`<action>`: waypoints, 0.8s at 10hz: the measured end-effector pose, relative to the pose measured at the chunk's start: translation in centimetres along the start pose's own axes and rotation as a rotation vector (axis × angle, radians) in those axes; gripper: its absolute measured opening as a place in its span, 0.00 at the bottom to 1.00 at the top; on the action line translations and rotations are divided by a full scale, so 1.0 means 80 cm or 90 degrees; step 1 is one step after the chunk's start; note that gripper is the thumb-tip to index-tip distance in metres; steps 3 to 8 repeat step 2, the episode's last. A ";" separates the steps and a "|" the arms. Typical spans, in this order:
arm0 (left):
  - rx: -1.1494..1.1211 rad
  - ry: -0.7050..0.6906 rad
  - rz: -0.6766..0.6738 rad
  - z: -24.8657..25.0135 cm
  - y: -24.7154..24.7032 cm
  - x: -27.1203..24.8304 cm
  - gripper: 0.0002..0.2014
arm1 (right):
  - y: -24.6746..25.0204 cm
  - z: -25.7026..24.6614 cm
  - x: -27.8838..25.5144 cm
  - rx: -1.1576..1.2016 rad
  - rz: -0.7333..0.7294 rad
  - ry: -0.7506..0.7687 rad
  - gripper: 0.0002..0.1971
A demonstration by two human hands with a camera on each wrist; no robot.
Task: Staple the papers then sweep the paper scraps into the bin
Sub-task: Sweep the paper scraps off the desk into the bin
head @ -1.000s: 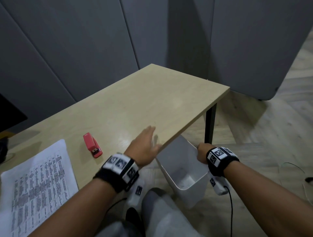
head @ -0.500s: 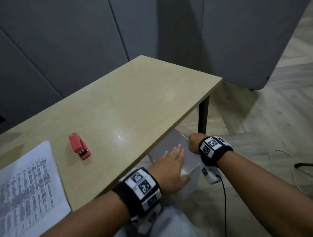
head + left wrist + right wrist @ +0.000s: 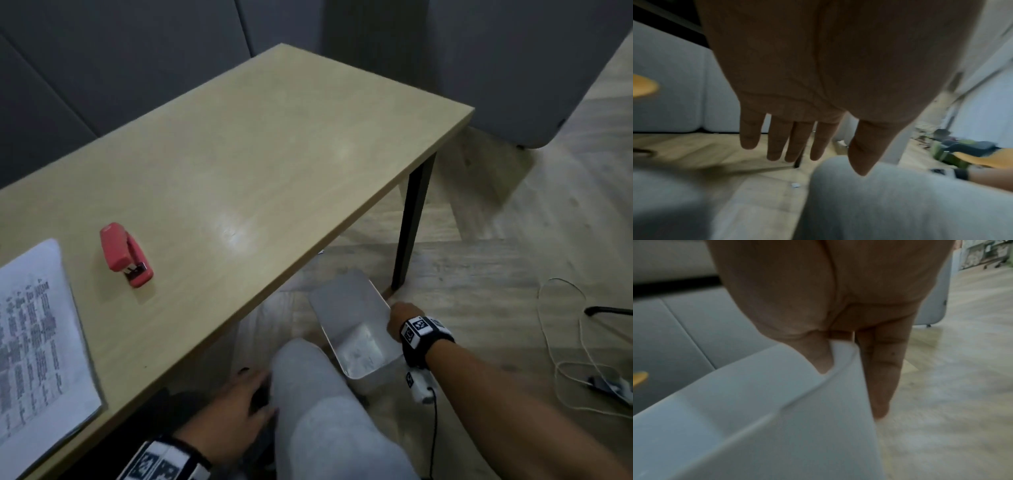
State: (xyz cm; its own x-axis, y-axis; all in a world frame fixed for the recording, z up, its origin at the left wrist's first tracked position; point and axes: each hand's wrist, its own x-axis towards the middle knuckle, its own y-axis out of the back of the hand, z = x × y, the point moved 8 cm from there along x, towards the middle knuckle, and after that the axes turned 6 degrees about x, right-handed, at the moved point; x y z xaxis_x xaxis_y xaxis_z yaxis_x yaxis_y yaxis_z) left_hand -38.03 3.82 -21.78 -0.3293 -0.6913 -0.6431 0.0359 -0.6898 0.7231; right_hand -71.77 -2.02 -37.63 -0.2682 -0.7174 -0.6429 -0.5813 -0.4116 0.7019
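Observation:
A white plastic bin (image 3: 346, 308) hangs tilted below the table's near edge, with pale scraps lying in its bottom (image 3: 359, 353). My right hand (image 3: 399, 318) pinches its rim, thumb inside the wall and fingers outside, as the right wrist view shows on the bin (image 3: 756, 410). My left hand (image 3: 236, 407) is open with straight fingers, down below the table edge beside my grey-trousered knee; the left wrist view shows the same flat left hand (image 3: 797, 142). The printed papers (image 3: 37, 342) lie at the table's left front. A red stapler (image 3: 125, 253) sits right of them.
The wooden table (image 3: 274, 154) has a black leg (image 3: 412, 222) just behind the bin. Grey partition panels stand behind and to the right. White cables (image 3: 565, 342) trail on the wood floor at the right. One small white scrap (image 3: 795, 185) lies on the floor.
My left hand left the table edge and dropped below it toward my knee. The right hand lowered the bin away from the table edge and tilted it.

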 end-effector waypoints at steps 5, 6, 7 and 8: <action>-0.100 0.236 -0.053 -0.220 -0.097 -0.035 0.57 | -0.091 0.061 0.023 0.052 -0.025 -0.077 0.11; -0.100 0.236 -0.053 -0.220 -0.097 -0.035 0.57 | -0.091 0.061 0.023 0.052 -0.025 -0.077 0.11; -0.100 0.236 -0.053 -0.220 -0.097 -0.035 0.57 | -0.091 0.061 0.023 0.052 -0.025 -0.077 0.11; -0.100 0.236 -0.053 -0.220 -0.097 -0.035 0.57 | -0.091 0.061 0.023 0.052 -0.025 -0.077 0.11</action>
